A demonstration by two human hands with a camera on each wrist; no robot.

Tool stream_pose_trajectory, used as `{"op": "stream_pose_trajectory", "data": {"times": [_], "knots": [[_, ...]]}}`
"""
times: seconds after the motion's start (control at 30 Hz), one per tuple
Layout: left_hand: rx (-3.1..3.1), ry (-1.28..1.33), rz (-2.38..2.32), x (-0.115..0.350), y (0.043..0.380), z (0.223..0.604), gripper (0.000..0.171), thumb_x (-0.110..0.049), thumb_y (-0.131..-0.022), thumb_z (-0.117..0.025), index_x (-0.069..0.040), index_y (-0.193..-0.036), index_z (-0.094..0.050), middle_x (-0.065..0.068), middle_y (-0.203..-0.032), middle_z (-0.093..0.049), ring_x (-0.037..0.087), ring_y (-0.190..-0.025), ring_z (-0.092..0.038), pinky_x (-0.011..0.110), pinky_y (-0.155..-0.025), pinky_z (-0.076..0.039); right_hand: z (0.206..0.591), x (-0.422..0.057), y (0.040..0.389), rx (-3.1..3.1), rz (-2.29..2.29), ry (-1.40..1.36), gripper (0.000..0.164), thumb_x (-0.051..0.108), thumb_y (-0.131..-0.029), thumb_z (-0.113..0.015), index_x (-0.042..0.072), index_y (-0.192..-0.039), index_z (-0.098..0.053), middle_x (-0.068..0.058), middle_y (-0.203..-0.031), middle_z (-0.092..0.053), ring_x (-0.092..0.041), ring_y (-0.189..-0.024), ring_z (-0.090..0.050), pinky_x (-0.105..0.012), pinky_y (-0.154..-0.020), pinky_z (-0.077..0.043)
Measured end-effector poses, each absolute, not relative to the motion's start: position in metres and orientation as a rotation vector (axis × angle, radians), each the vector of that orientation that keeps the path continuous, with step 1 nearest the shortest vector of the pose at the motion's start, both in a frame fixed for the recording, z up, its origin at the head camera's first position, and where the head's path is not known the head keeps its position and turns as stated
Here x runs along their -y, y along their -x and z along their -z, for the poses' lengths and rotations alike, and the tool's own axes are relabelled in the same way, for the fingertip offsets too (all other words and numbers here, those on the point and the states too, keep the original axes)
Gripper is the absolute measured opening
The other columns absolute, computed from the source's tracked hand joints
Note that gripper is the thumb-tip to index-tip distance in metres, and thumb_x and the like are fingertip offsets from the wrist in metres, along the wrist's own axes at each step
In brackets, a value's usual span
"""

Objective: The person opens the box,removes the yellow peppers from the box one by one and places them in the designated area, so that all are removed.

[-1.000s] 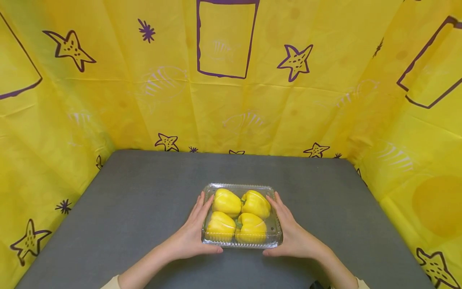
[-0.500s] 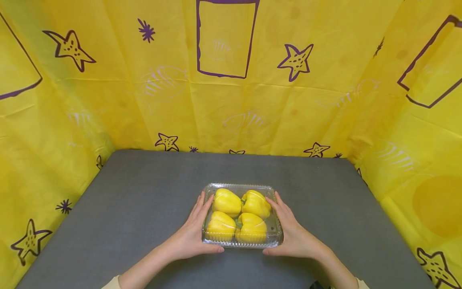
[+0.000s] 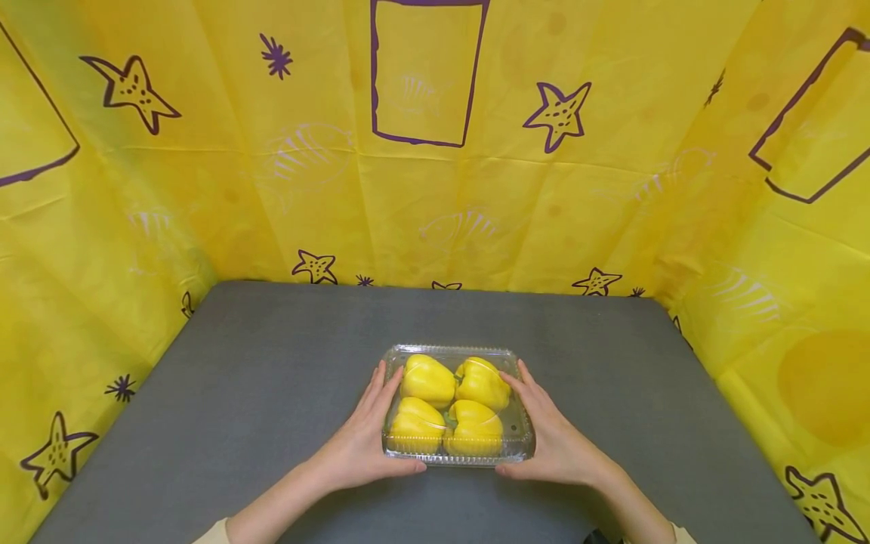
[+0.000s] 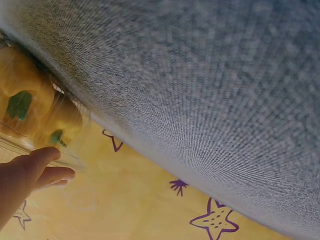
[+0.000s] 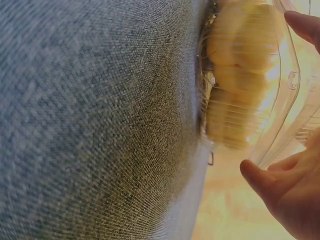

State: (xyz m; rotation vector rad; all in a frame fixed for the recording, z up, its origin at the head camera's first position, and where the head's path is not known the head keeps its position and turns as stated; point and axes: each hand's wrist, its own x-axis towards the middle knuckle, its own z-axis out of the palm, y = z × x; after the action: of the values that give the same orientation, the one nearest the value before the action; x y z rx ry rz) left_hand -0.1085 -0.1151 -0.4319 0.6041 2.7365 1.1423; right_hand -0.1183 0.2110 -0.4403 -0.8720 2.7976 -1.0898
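A clear plastic clamshell container (image 3: 513, 437) with a ribbed rim stands at the near middle of the table, its lid down. Several yellow bell peppers (image 3: 428, 379) lie inside it; green stems (image 4: 20, 104) show through the plastic in the left wrist view. My left hand (image 3: 360, 447) grips the left side, thumb along the near edge and fingers up the side onto the lid. On the opposite side my right hand (image 3: 559, 447) holds it the same way. The right wrist view shows the thumb and a fingertip spread along the container's rim (image 5: 292, 80).
The table (image 3: 285, 340) has a dark grey cloth top. Yellow curtains (image 3: 435, 181) with purple starfish drawings rise along its back and both sides. A small black object (image 3: 595, 536) shows at the bottom edge, beside the right forearm.
The container and both hands are almost still; the container has shifted very slightly to the right. Both hands keep their hold.
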Motion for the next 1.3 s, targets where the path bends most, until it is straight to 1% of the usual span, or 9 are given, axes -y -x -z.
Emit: {"op": "stream_pose_trajectory", "data": {"times": [0.13,0.27,0.37,0.5,0.77,1.07,1.3], "knots": [[-2.753,-0.606,-1.139,0.1148,0.1082,0.433,0.13,-0.059,-0.061,-0.086,-0.02,-0.158,-0.008,0.01,-0.162,0.01,0.032,-0.147,-0.006,0.062,-0.106,-0.032,0.4394,-0.2105,0.118,-2.829,1.068,0.878,0.12,0.055,-0.062,-0.086,0.021,-0.156,-0.021,-0.01,-0.163,0.002,-0.044,-0.142,-0.02,-0.073,-0.095,-0.034],[-2.768,-0.611,-1.135,0.1145,0.1082,0.4339,0.13,-0.059,-0.061,-0.086,-0.019,-0.158,-0.009,0.011,-0.163,0.008,0.034,-0.147,-0.009,0.061,-0.105,-0.033,0.4381,-0.2099,0.1179,-2.87,1.027,0.889,0.12,0.056,-0.061,-0.086,0.02,-0.156,-0.022,-0.016,-0.162,-0.004,-0.045,-0.14,-0.024,-0.072,-0.094,-0.036],[-2.78,-0.606,-1.122,0.1138,0.1087,0.4335,0.13,-0.059,-0.061,-0.086,-0.02,-0.158,-0.009,0.012,-0.163,0.007,0.035,-0.146,-0.012,0.061,-0.104,-0.034,0.4374,-0.2101,0.1183,-2.894,1.001,0.881,0.12,0.058,-0.061,-0.086,0.021,-0.156,-0.023,-0.017,-0.162,-0.007,-0.045,-0.139,-0.027,-0.073,-0.09,-0.038],[-2.797,-0.601,-1.104,0.1129,0.1095,0.4323,0.131,-0.058,-0.06,-0.086,-0.021,-0.158,-0.009,0.013,-0.162,0.006,0.036,-0.146,-0.013,0.061,-0.104,-0.035,0.4366,-0.2101,0.1192,-2.915,0.981,0.867,0.119,0.061,-0.06,-0.084,0.022,-0.155,-0.024,-0.017,-0.162,-0.009,-0.046,-0.138,-0.029,-0.074,-0.086,-0.04],[-2.858,-0.607,-1.078,0.1105,0.1091,0.4334,0.129,-0.055,-0.06,-0.087,-0.021,-0.158,-0.011,0.017,-0.162,0.001,0.039,-0.144,-0.018,0.061,-0.101,-0.038,0.4361,-0.2094,0.1187,-2.948,0.961,0.852,0.119,0.061,-0.059,-0.085,0.022,-0.155,-0.026,-0.015,-0.162,-0.012,-0.043,-0.138,-0.031,-0.072,-0.083,-0.043],[-3.012,-0.624,-1.032,0.1068,0.1066,0.4373,0.124,-0.056,-0.057,-0.088,-0.014,-0.156,-0.023,0.024,-0.158,-0.016,0.047,-0.133,-0.038,0.061,-0.088,-0.048,0.438,-0.2084,0.1175,-2.958,0.978,0.856,0.12,0.057,-0.058,-0.086,0.021,-0.155,-0.025,-0.016,-0.161,-0.014,-0.042,-0.137,-0.033,-0.07,-0.084,-0.044],[-3.068,-0.629,-0.996,0.1056,0.1053,0.438,0.121,-0.054,-0.057,-0.086,-0.015,-0.154,-0.026,0.025,-0.156,-0.023,0.048,-0.123,-0.049,0.058,-0.082,-0.052,0.4395,-0.2075,0.1165,-2.965,0.992,0.873,0.121,0.055,-0.058,-0.087,0.023,-0.156,-0.024,-0.018,-0.161,-0.015,-0.042,-0.138,-0.032,-0.068,-0.093,-0.04]]}}
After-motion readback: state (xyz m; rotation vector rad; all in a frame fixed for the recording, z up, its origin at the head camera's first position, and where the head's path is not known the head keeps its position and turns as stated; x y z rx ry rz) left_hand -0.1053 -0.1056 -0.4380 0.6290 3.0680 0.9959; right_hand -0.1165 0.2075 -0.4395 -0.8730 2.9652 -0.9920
